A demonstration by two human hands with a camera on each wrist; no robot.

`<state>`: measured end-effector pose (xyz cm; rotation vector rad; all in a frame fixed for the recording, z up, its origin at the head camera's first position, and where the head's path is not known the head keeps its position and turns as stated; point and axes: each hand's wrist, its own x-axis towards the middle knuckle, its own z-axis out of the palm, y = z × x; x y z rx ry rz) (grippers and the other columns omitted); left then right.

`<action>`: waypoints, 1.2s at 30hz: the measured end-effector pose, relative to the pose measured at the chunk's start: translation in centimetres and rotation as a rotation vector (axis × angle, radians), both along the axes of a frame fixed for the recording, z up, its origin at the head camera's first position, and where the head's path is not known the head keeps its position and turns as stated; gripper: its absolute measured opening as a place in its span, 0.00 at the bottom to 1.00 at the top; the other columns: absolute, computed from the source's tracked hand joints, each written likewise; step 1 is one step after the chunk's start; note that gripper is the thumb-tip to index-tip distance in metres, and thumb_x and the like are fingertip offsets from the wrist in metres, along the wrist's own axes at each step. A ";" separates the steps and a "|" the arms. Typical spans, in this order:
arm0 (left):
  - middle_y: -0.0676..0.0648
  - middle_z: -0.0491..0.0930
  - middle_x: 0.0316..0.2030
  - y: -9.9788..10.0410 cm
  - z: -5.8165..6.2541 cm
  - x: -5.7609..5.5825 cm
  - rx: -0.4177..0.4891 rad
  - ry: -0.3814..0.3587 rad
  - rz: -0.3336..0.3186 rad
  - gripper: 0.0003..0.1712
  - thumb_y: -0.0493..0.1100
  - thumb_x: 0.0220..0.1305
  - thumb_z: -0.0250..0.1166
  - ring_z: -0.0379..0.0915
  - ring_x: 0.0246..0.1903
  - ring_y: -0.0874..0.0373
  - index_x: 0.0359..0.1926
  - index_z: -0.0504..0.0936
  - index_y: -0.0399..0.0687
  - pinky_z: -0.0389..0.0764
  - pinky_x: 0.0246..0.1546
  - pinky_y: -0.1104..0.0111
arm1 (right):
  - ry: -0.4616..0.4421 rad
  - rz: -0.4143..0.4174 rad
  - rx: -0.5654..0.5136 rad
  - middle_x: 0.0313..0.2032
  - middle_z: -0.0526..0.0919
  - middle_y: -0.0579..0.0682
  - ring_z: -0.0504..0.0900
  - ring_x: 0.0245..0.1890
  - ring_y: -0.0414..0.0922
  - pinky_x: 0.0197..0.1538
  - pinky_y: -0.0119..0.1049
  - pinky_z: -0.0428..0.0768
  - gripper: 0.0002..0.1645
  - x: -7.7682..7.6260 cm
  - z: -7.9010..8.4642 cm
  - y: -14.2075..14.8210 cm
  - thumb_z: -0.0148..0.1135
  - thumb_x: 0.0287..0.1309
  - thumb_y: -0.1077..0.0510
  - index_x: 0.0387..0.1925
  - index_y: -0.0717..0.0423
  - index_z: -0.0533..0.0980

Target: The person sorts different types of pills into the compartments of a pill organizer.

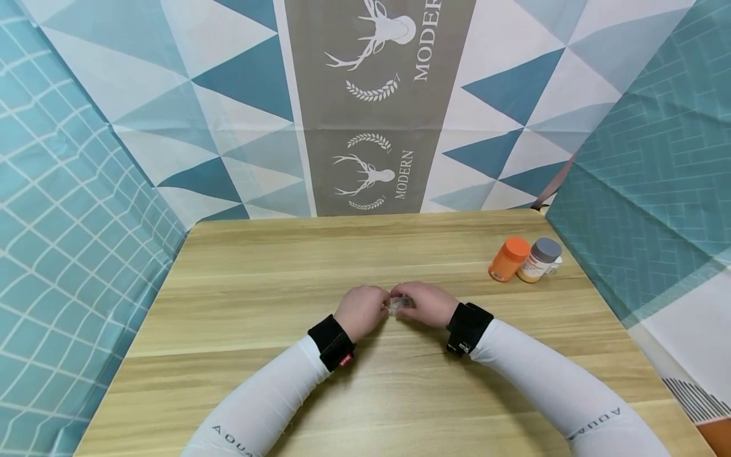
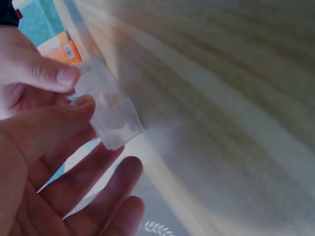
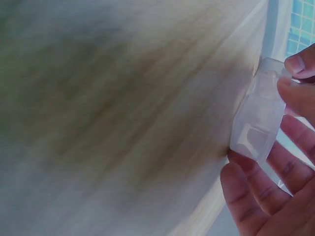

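Observation:
A small translucent plastic pill box (image 1: 401,305) with several compartments is held between both hands, just over the middle of the wooden table. From its left side, my left hand (image 1: 362,311) pinches one end, thumb on the near face and fingertips beneath, as the left wrist view shows on the box (image 2: 113,113). My right hand (image 1: 425,303) grips the other end; its thumb presses on the box (image 3: 258,115) and its fingers curl under it. Both thumbs lie close together on the same face. Pale shapes show faintly through the plastic.
On the table's (image 1: 245,273) back right stand an orange bottle (image 1: 509,259) and a white-labelled bottle with a grey cap (image 1: 539,260), side by side. A small white item (image 1: 554,265) sits partly hidden behind them. Patterned cloth (image 1: 240,108) hangs around the table's back and sides.

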<state>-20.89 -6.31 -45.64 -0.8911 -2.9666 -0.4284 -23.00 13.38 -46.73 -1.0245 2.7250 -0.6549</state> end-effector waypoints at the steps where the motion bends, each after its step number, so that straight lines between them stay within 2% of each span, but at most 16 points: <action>1: 0.54 0.84 0.30 0.0 0.0 0.0 -0.002 -0.002 -0.003 0.03 0.42 0.60 0.71 0.79 0.29 0.61 0.33 0.85 0.50 0.78 0.32 0.66 | -0.003 -0.006 0.006 0.50 0.83 0.48 0.81 0.50 0.43 0.54 0.42 0.77 0.22 0.1 0.0 0.1 0.69 0.61 0.51 0.55 0.53 0.78; 5: 0.53 0.82 0.30 0.1 0.1 0.0 -0.010 -0.028 -0.005 0.06 0.45 0.59 0.72 0.76 0.27 0.60 0.34 0.84 0.49 0.77 0.30 0.66 | -0.014 -0.024 0.005 0.52 0.82 0.53 0.80 0.51 0.46 0.54 0.43 0.77 0.26 0.4 0.2 0.7 0.69 0.60 0.54 0.58 0.58 0.76; 8: 0.52 0.82 0.34 0.2 0.2 0.0 -0.014 -0.049 0.016 0.11 0.48 0.59 0.73 0.76 0.30 0.59 0.38 0.85 0.48 0.78 0.32 0.66 | -0.012 -0.038 0.011 0.53 0.81 0.54 0.80 0.52 0.48 0.56 0.44 0.77 0.27 0.5 0.3 1.2 0.70 0.59 0.55 0.58 0.59 0.75; 12: 0.51 0.83 0.41 0.6 0.2 -0.1 0.009 -0.058 0.032 0.16 0.50 0.59 0.73 0.78 0.35 0.57 0.45 0.84 0.49 0.79 0.35 0.64 | 0.003 -0.052 0.024 0.51 0.82 0.53 0.80 0.50 0.47 0.54 0.44 0.78 0.27 0.4 0.3 1.6 0.71 0.58 0.55 0.57 0.59 0.76; 15: 0.51 0.83 0.39 1.0 0.1 -0.1 0.024 -0.059 0.010 0.16 0.48 0.59 0.73 0.78 0.34 0.59 0.46 0.83 0.48 0.79 0.34 0.65 | 0.031 -0.041 0.034 0.47 0.82 0.51 0.81 0.47 0.45 0.51 0.43 0.79 0.24 0.4 0.2 1.7 0.71 0.58 0.55 0.54 0.58 0.77; 22: 0.56 0.81 0.29 1.7 -0.6 -0.1 -0.006 -0.003 -0.051 0.05 0.43 0.62 0.70 0.74 0.26 0.63 0.34 0.81 0.51 0.75 0.28 0.68 | 0.122 -0.011 0.074 0.42 0.83 0.45 0.80 0.41 0.40 0.47 0.39 0.79 0.18 0.2 -0.4 1.6 0.70 0.58 0.54 0.49 0.54 0.79; 29: 0.55 0.82 0.27 2.0 -0.4 -0.1 -0.026 -0.001 -0.056 0.05 0.43 0.63 0.70 0.74 0.25 0.63 0.31 0.82 0.51 0.76 0.28 0.67 | 0.107 -0.036 0.062 0.38 0.83 0.43 0.81 0.37 0.40 0.43 0.39 0.79 0.16 0.3 -0.2 1.5 0.71 0.58 0.54 0.46 0.52 0.79; 36: 0.56 0.80 0.25 1.8 -0.2 -0.3 -0.009 -0.012 -0.063 0.08 0.39 0.61 0.70 0.70 0.23 0.65 0.27 0.80 0.52 0.75 0.28 0.69 | 0.114 -0.022 0.036 0.33 0.82 0.40 0.79 0.32 0.39 0.38 0.36 0.77 0.08 0.6 0.1 1.6 0.69 0.61 0.53 0.39 0.49 0.78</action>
